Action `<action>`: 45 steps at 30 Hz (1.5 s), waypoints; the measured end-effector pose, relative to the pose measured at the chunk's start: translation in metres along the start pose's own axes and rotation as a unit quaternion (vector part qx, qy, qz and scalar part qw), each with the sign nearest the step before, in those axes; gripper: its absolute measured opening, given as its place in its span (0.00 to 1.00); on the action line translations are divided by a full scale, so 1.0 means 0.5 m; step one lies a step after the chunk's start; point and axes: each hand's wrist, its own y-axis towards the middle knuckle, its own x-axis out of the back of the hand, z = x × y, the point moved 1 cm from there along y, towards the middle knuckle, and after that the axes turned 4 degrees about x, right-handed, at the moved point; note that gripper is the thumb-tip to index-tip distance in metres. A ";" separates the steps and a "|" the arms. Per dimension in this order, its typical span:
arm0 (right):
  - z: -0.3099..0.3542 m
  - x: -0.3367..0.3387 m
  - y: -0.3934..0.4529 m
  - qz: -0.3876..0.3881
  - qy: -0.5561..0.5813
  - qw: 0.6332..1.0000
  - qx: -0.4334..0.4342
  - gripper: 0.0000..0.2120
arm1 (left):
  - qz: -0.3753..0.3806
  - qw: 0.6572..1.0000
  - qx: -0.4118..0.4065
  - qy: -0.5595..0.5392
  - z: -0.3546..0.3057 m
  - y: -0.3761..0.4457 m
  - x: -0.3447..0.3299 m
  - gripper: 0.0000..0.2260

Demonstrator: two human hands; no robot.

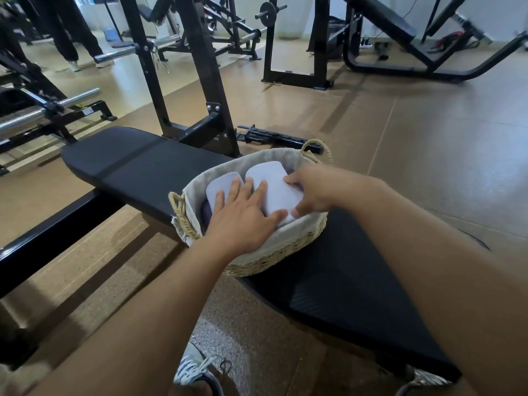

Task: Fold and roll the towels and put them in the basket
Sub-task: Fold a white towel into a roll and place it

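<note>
A woven basket (281,252) with a pale cloth lining stands on the black bench pad. Inside it lie two rolled white towels side by side: the left roll (221,182) and the right roll (271,178). A dark purple towel (206,214) shows beneath them at the left. My left hand (243,215) lies flat with straight fingers across both rolls, pressing on them. My right hand (311,192) grips the right roll at its right side, thumb under its near end and fingers curled over the far edge.
The black bench (137,164) runs left and toward me under the basket. A black rack upright (205,81) stands just behind it. Barbells, other machines and a person's legs fill the far left. My shoes show at the bottom.
</note>
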 end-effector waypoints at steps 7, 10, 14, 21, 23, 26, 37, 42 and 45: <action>-0.006 0.024 -0.013 -0.081 0.057 0.995 0.003 0.26 | -0.027 0.999 0.000 -0.032 -0.005 -0.014 0.004 0.40; -0.036 0.056 -0.023 -0.205 0.132 0.969 -0.039 0.11 | -0.048 0.998 -0.029 -0.025 -0.018 -0.034 0.010 0.47; -0.043 0.068 -0.031 -0.194 0.130 0.966 -0.113 0.10 | -0.060 0.993 -0.064 0.075 -0.019 -0.064 0.002 0.43; 0.072 0.030 -0.058 0.156 0.141 0.978 -0.013 0.17 | -0.013 0.990 0.044 0.134 0.009 -0.098 0.014 0.48; 0.091 0.014 -0.045 0.119 0.054 0.991 -0.013 0.14 | -0.011 0.992 0.052 0.114 0.017 -0.106 0.011 0.46; 0.098 0.008 -0.039 0.054 0.006 0.998 -0.010 0.13 | -0.019 0.994 0.055 0.096 0.023 -0.109 0.009 0.43; 0.079 -0.086 0.050 -0.149 0.199 0.966 0.068 0.25 | -0.066 0.992 0.039 0.100 0.044 -0.110 -0.001 0.43; 0.096 -0.105 0.072 -0.097 0.202 0.970 0.100 0.35 | -0.076 0.990 0.057 0.101 0.051 -0.078 -0.015 0.45; 0.097 -0.108 0.084 -0.104 0.191 0.971 0.099 0.34 | -0.071 0.990 0.065 0.107 0.050 -0.068 -0.021 0.47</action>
